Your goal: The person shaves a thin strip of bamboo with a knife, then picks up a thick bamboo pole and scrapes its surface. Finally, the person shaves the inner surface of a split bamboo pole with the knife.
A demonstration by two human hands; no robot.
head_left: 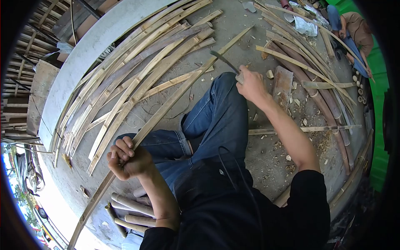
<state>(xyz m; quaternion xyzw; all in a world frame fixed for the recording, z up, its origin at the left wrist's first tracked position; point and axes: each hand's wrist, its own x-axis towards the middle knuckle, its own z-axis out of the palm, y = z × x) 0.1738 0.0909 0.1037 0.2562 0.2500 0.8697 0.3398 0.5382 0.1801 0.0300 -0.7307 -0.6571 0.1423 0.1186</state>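
My left hand [132, 160] is closed around a long split bamboo strip [171, 104]. The strip runs slantwise across my lap, from the lower left to a tapered tip at the upper middle. In my right hand [254, 86], above the bent knee, is the handle of a curved knife [226, 62]. Its dark blade points up and left and overlaps the strip near the far end. My crossed legs in blue jeans [223, 106] lie beneath the strip.
Many bamboo strips [141, 81] lie fanned out on the concrete at the left. More bamboo poles [318, 98] lie at the right, near wood chips [298, 102] and a flat block [283, 81]. Short bamboo pieces [133, 204] lie lower left. Another person [358, 31] sits at upper right.
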